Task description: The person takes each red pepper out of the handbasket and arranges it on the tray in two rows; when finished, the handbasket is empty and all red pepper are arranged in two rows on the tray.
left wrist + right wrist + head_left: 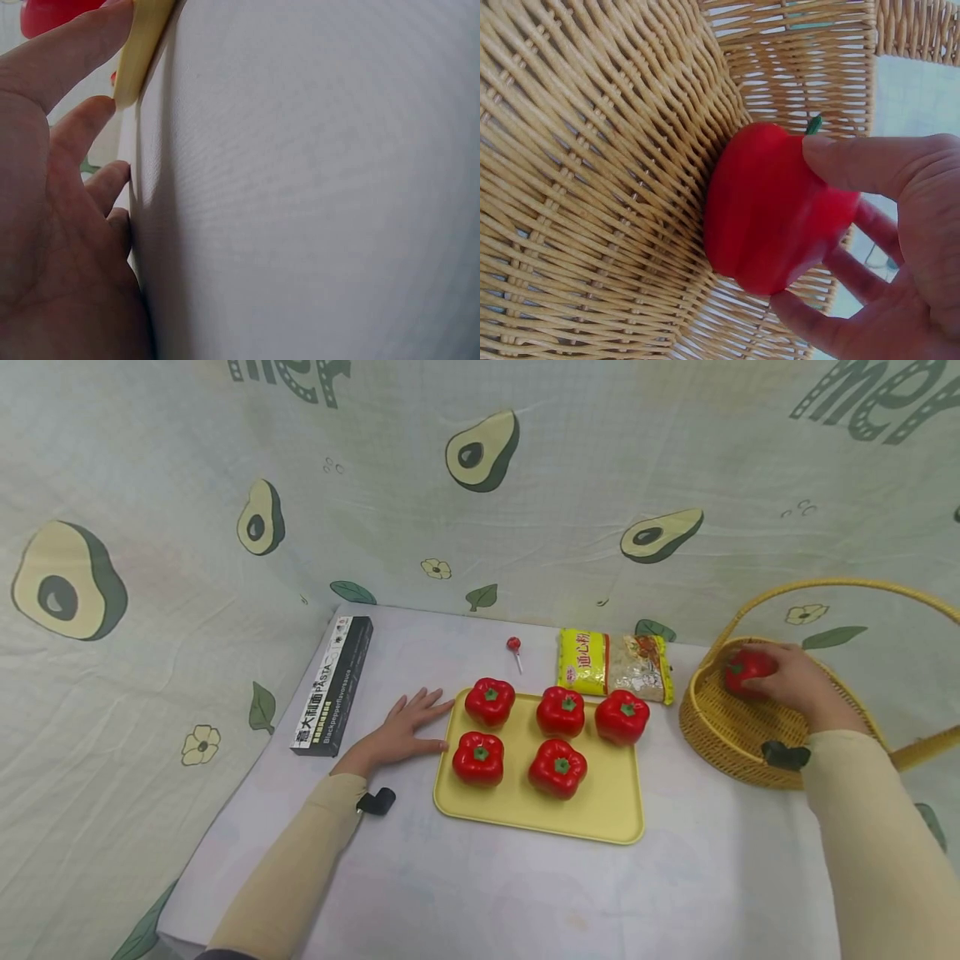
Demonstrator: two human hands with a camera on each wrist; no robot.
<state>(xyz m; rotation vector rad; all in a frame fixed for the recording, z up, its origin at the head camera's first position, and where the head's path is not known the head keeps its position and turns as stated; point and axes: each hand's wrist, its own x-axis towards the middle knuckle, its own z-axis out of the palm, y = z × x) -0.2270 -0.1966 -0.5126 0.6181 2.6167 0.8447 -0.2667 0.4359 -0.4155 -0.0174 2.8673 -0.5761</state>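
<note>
Inside the wicker basket (750, 739), my right hand (797, 683) holds a red bell pepper (769, 210) with a short green stem. The thumb lies on its top near the stem and the fingers curve along its far side, with the pepper against the woven bottom. My left hand (402, 732) lies on the table with its fingers spread, thumb and index fingertip at the left rim of the yellow tray (510, 822). On that tray stand several more red bell peppers (557, 768), stems up.
To the left lies a black and white pasta box (332, 687). Behind the tray are a red lollipop (514, 646) and a yellow bag of pasta (615, 665). The tall basket handle (832, 583) arches over the right hand. Avocado-print cloth hangs behind the table.
</note>
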